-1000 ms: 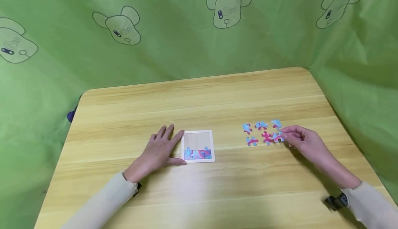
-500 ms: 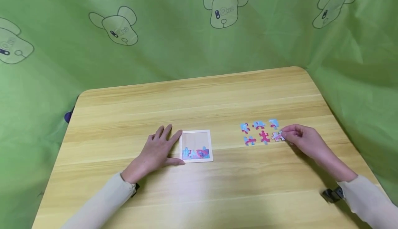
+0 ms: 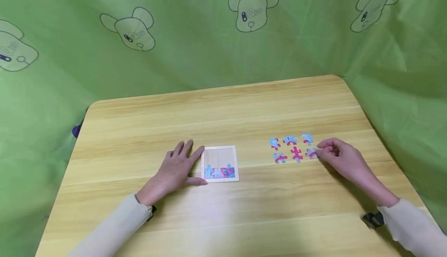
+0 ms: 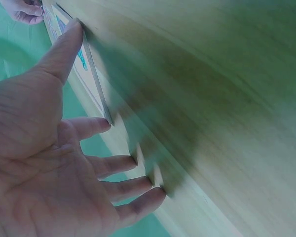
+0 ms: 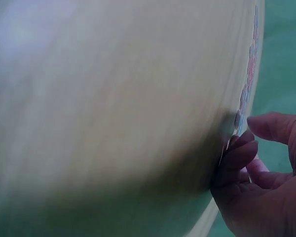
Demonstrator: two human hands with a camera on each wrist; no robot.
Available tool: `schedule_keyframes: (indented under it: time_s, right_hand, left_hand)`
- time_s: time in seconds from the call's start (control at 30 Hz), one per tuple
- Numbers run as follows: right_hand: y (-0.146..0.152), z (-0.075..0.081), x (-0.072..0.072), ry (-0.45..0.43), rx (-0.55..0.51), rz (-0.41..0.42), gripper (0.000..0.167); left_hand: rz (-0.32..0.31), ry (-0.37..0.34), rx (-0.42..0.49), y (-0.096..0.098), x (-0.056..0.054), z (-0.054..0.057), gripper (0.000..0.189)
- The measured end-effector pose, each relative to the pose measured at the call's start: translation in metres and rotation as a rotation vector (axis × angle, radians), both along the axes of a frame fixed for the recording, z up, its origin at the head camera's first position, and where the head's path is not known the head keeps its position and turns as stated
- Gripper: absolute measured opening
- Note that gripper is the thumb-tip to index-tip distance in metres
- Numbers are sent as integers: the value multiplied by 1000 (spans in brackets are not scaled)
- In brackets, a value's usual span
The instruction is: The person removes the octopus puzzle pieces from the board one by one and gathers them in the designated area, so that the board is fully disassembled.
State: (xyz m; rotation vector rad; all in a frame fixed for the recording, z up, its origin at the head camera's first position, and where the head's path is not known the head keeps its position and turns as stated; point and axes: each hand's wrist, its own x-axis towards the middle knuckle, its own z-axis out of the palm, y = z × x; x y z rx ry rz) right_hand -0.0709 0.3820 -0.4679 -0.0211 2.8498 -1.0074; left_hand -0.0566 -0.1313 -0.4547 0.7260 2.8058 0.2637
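Observation:
My left hand (image 3: pixel 176 171) lies with spread fingers beside a small square wooden frame (image 3: pixel 237 162). Its index fingertip and thumb touch the frame's left side; the left wrist view shows this hand (image 4: pixel 64 148) palm side on, holding nothing. Joined jigsaw pieces (image 3: pixel 219 173) fill the frame's near row, while the rest shows bare wood. On the right, my right hand (image 3: pixel 343 162) has its thumb and index finger at the right edge of a blue and pink jigsaw piece (image 3: pixel 310 154), pinching it close to the table. In the right wrist view, this hand's (image 5: pixel 261 173) other fingers curl underneath.
Several more loose jigsaw pieces lie in two rows left of the right hand, among them a mostly red piece (image 3: pixel 297 154) and a blue corner piece (image 3: pixel 307 139). The wooden table (image 3: pixel 195 121) has rounded far corners, with a green printed curtain (image 3: pixel 195 47) behind it.
Over the second, the jigsaw piece at my right fingertips has shifted rightward, away from the red one, and tilted briefly before lying flatter. My left hand stays against the frame.

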Motion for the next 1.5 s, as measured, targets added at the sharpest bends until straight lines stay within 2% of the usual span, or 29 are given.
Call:
schedule_keyframes:
  time_s: [0.17, 0.5, 0.83, 1.1, 1.5]
  right_hand:
    - [-5, 1, 2, 3, -20, -11, 35]
    - [-33, 12, 5, 26, -152, -24, 32]
    - [-66, 16, 3, 3, -268, 49, 24]
    - [-88, 15, 2, -22, -285, 75, 24]
    - [-134, 22, -1, 0, -339, 186, 18]
  left_hand:
    - [-1, 9, 4, -1, 0, 0, 106]
    - [13, -19, 12, -3, -1, 1, 109]
    - [37, -46, 51, -4, -2, -1, 112]
    - [28, -39, 49, -1, -3, -1, 110]
    - [34, -36, 42, 0, -2, 2, 110]
